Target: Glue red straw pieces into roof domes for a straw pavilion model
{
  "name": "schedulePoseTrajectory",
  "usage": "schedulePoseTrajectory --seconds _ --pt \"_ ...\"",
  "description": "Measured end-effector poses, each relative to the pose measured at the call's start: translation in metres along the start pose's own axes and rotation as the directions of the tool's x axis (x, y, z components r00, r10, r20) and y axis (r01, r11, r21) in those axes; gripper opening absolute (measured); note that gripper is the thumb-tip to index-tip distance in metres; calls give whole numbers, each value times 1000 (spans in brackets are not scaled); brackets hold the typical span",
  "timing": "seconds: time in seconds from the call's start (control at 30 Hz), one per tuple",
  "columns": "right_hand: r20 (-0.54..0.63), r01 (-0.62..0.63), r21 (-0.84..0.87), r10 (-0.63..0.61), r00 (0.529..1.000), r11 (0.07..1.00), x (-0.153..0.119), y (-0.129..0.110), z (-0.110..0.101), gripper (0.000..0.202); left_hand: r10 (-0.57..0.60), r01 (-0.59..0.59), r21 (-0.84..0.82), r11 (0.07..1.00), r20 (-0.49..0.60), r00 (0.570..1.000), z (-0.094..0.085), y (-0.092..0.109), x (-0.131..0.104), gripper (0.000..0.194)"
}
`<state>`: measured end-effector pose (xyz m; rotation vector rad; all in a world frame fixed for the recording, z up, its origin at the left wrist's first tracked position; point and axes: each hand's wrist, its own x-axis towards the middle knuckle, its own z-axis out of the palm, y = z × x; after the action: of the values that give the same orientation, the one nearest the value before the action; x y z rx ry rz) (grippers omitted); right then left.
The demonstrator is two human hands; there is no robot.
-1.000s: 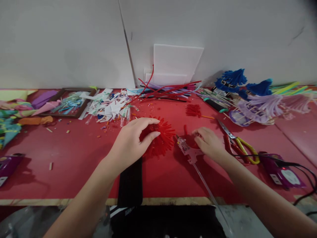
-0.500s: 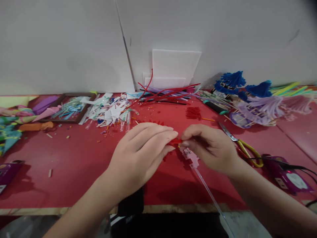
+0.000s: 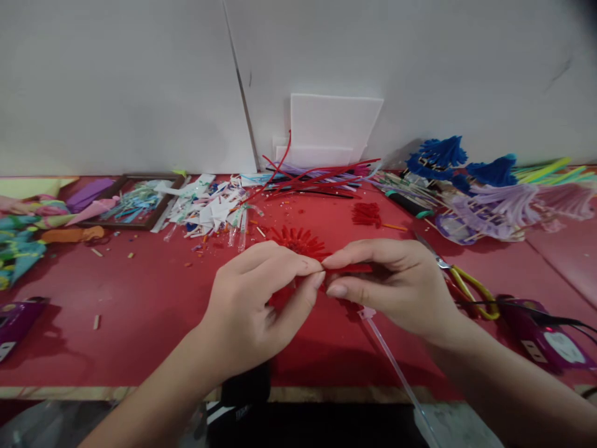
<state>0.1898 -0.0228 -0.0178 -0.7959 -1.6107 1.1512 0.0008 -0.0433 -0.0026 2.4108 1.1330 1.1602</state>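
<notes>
Over the middle of the red table, my left hand [image 3: 261,298] pinches the left end of a short red strip [image 3: 349,268]. The fingers of my right hand [image 3: 396,283] are closed on the same strip, which runs rightward between them. Just behind my left fingertips lies a red flower shape [image 3: 298,241] of radiating loops, partly hidden by that hand. A pink notched piece [image 3: 366,312] with a clear stick [image 3: 396,367] shows below my right hand, its upper part covered.
Scissors [image 3: 466,283] and a purple device [image 3: 548,336] lie at right. Behind are red pipe cleaners [image 3: 317,177], a small red bundle [image 3: 366,214], white scraps [image 3: 214,208] and blue and lilac fringed pieces [image 3: 494,168]. Another purple device [image 3: 18,323] sits far left.
My left hand's fingers have shifted slightly left and down, uncovering more of the red flower shape. My right hand now covers most of the pink piece, and more of the red strip shows.
</notes>
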Motion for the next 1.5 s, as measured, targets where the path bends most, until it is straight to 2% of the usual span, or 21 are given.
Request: schedulePoseTrajectory --seconds 0.07,0.23,0.33,0.47,0.57,0.63,0.73,0.83,0.87,0.97,1.23,1.3,1.4,1.5 --pt "-30 -43 48 44 999 998 -1 2 3 13 -27 27 -24 999 8 1000 0 -1 0 10" --pt "-63 -69 1 69 996 998 -3 4 4 8 -49 54 -84 995 55 997 -1 -4 -2 10" --pt "22 -32 60 30 999 998 -8 6 3 6 12 -7 -53 999 82 997 -2 -3 -6 9" --pt "153 46 201 -78 985 978 -19 9 -3 18 146 -149 10 989 114 983 -7 -4 -14 13" --pt "147 35 256 -74 986 966 -28 10 -16 19 134 -145 112 983 103 986 -14 -12 -22 13" --pt "99 36 205 -58 993 978 -32 10 -23 14 97 -108 140 984 85 992 -18 -18 -27 12" --pt "66 -17 47 14 998 999 -36 11 -22 10 89 -95 79 992 78 993 -17 -23 -33 13" --pt "90 -72 -35 75 993 997 -36 16 -9 37 118 -119 28 992 51 992 -9 -20 -37 11" --pt "91 -59 -48 64 994 997 -36 17 -5 35 121 -122 21 992 42 992 -5 -18 -37 9" --pt "52 19 -50 -17 999 999 -33 19 5 5 111 -112 18 994 28 993 3 -14 -39 7" --pt "18 47 -32 -46 999 998 -34 23 6 13 113 -113 63 992 11 994 10 -16 -42 9" --pt "-33 79 -106 -83 996 991 -33 27 3 13 71 -67 100 993 -39 997 10 -17 -41 17" --pt "-87 130 -345 -170 982 930 -30 34 -5 11 -73 95 186 978 -121 990 8 -21 -37 34" --pt "-8 228 -497 -267 964 837 -26 38 -8 12 -184 194 201 960 -64 981 6 -27 -31 40"
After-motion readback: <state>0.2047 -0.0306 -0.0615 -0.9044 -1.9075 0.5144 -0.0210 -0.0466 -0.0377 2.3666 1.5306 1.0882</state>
